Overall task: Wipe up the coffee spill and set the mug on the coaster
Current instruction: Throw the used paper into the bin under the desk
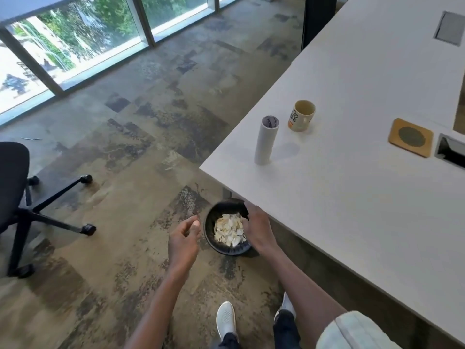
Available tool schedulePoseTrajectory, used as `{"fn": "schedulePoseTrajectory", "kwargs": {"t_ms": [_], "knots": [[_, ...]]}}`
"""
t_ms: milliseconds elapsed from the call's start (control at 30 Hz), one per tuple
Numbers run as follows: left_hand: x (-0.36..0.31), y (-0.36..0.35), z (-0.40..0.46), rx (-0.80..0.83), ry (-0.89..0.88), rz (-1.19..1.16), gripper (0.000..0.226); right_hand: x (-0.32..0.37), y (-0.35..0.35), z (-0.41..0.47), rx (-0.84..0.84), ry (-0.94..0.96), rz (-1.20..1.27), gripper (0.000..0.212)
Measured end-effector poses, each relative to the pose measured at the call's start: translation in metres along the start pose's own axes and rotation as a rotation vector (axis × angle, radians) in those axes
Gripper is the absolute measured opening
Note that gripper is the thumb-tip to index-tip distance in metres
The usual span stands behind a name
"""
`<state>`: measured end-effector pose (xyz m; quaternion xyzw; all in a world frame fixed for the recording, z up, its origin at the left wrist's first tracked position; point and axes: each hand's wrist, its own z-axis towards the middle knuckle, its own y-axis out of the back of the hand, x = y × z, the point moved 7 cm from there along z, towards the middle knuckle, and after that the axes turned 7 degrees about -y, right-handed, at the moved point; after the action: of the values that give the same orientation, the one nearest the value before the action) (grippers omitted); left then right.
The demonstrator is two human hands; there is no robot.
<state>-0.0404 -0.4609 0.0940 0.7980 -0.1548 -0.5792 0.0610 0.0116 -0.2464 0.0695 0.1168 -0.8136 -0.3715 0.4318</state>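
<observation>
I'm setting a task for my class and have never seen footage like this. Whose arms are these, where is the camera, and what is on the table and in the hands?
There is one picture, from a camera worn on a person's head, looking down. Both bare arms are theirs. The right hand reaches into a black bin of crumpled paper towels on the floor; the left hand hovers empty beside it. On the white table stand a paper roll and a mug, with an empty coaster apart.

The table (352,197) is smooth and matt white. At its 12 o'clock stands a glossy ceramic mug (301,116); at 2 o'clock, a wood-like coaster (410,140). Crumpled paper (230,229) fills the black plastic bin (210,233).
</observation>
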Motion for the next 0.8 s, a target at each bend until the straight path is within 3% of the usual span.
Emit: {"fn": "schedulePoseTrajectory", "kwargs": {"t_ms": [200, 400, 800], "knots": [[-0.014, -0.010, 0.003, 0.053, -0.058, 0.108, 0.040, -0.025, 0.003, -0.025, -0.072, -0.076, 0.047, 0.045], [-0.031, -0.029, 0.005, 0.119, -0.124, 0.173, 0.041, -0.030, 0.021, -0.035, -0.158, -0.038, 0.054, 0.038], [-0.070, -0.111, -0.009, 0.210, -0.266, 0.263, 0.043, -0.073, 0.109, -0.023, -0.402, -0.027, 0.017, 0.042]]}}
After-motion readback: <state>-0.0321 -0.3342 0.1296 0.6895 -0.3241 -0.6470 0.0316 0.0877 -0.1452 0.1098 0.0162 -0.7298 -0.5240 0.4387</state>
